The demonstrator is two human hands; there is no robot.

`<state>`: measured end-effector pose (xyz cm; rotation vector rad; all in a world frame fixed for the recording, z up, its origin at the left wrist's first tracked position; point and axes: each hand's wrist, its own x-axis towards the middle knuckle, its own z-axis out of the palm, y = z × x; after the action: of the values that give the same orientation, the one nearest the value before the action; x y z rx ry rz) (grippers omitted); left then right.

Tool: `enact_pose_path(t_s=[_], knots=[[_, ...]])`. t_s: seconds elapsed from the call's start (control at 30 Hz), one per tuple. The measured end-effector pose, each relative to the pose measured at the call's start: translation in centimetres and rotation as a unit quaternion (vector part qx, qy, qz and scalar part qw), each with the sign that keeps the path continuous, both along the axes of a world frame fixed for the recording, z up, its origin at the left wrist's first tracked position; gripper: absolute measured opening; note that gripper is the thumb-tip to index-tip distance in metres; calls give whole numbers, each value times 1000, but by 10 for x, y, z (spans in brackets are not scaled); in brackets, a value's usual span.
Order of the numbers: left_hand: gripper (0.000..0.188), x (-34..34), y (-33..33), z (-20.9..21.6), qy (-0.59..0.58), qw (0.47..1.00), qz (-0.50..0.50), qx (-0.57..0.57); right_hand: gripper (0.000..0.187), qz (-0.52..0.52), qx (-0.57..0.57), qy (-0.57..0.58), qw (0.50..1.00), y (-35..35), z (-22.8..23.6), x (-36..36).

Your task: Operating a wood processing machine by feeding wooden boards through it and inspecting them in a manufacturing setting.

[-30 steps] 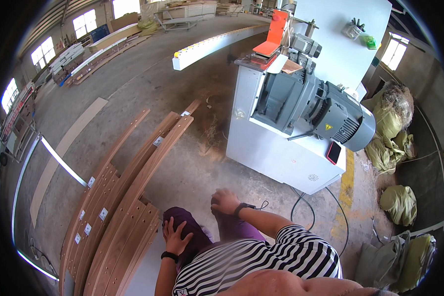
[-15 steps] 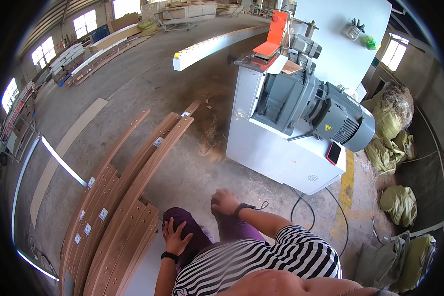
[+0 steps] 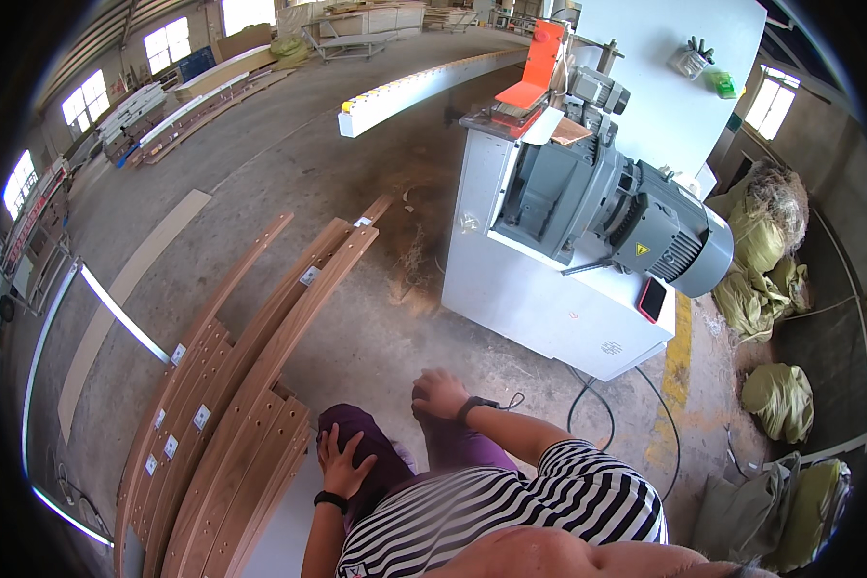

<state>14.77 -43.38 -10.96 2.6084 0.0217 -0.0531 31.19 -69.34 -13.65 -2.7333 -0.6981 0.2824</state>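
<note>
My left hand (image 3: pixel 345 462) rests on my left thigh, its fingers spread over the dark purple trousers (image 3: pixel 361 424). On the other knee lies my right hand (image 3: pixel 441 393), fingers stretched out and holding nothing. Each wrist wears a dark band. Close to my left side stand stacked brown wooden boards (image 3: pixel 289 328), long and drilled with holes, several with small white labels. Ahead to the right is a white machine cabinet (image 3: pixel 539 308) carrying a big grey motor (image 3: pixel 645 222). A phone with a red edge (image 3: pixel 651 300) lies on the cabinet's near corner.
An orange guard (image 3: pixel 541 67) tops the machine, with a white roller rail (image 3: pixel 433 89) running off behind it. Black cables (image 3: pixel 588 409) trail on the floor beside the cabinet. Stuffed green sacks (image 3: pixel 778 400) stand at the right. A flat board strip (image 3: pixel 130 289) lies at the left.
</note>
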Motion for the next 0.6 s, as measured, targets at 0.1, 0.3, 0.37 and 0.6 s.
enact_pose_path(t_s=[0.1,0.3,0.37,0.6], knots=[[56,0,0,2,2,1000,1,-2,55,5,-1,3,1000,0,3,0],[57,0,0,1,1,1000,1,-1,56,4,-2,4,1000,-1,2,1],[57,0,0,0,-1,1000,0,1,55,2,-5,3,1000,0,2,0],[57,0,0,-2,-5,1000,1,1,53,0,-14,-1,1000,1,3,0]])
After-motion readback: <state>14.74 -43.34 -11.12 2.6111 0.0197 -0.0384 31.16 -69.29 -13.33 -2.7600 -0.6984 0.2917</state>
